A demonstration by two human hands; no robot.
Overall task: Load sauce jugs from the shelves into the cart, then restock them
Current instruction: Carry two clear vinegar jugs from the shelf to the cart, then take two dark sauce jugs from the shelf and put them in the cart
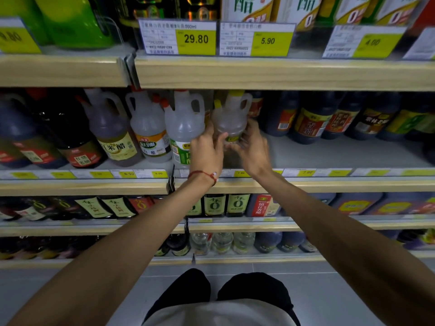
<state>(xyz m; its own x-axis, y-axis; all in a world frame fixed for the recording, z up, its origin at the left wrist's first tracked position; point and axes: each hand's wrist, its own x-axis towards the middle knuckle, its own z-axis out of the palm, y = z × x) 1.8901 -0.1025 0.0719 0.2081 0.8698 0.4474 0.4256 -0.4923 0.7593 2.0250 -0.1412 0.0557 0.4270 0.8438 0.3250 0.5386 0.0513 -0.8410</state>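
The middle shelf (329, 158) is crowded, so I'd draw the jug (229, 121) straight out and level, clear of the red-capped jug (184, 123) just beside it; it stands upright there, clear-bodied, yellow-capped, loop-handled; my left grip (207, 151) and right grip (253, 147) clasp its lower body from either side.

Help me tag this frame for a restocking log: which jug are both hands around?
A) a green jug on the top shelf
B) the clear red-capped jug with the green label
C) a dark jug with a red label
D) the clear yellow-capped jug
D: the left hand and right hand curl around the clear yellow-capped jug, one on each side, on the middle shelf.
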